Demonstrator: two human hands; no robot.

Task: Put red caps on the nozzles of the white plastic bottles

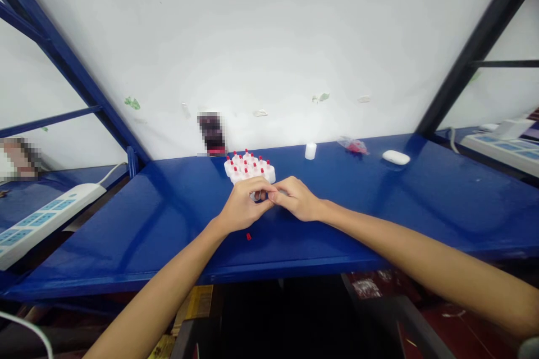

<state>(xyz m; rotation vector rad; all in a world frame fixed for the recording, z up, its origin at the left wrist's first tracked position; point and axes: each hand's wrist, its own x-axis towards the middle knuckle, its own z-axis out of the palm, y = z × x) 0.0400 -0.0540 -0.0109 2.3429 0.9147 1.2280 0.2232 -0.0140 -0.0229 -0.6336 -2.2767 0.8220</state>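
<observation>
My left hand [247, 203] and my right hand [298, 199] meet above the table near its front, fingertips touching. Curled fingers of the left hand close around a small white object [254, 196], mostly hidden by them. Thumb and fingers of the right hand are pinched together at the same spot; what lies between them is too small to make out. Just beyond the hands stands a tight cluster of several small white bottles [236, 176] with red tips. A loose red cap [248, 236] lies on the table, nearer to me than the left hand.
The blue table [345, 230] runs up to a white wall. Along the back are a white cylindrical container [310, 151], a clear plastic bag with red bits [355, 146] and a white oval case [396, 157]. Power strips [46, 219] lie beyond the blue frame posts, left and right.
</observation>
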